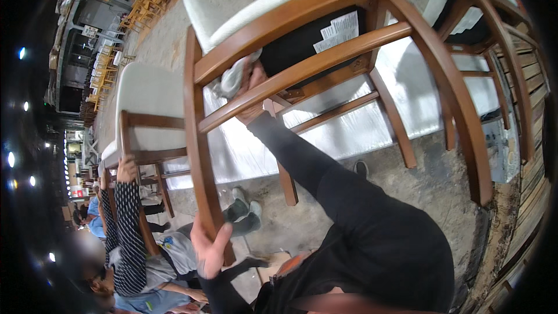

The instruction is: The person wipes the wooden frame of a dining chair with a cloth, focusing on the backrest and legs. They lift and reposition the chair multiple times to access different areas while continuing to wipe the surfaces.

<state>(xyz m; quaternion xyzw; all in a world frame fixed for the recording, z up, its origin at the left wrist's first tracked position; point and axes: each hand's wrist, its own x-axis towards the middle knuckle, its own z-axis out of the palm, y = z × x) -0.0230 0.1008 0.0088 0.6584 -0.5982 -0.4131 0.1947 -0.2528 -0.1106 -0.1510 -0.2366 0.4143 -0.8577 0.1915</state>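
Left: co-worker's hand [127, 170] on pale-backed chair [148, 90]. Your left hand [210, 246] grips a leg of the brown wooden chair [325, 65], centre, underside facing you. Your right hand [254, 75], beneath its rails, clutches whitish cloth [231, 81].

1 head-worn fisheye view downward, near hands [209, 246]

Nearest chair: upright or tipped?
Tipped. In this downward view, the chair's black underside faces the camera and its legs point toward the wearer; the left hand is on one.
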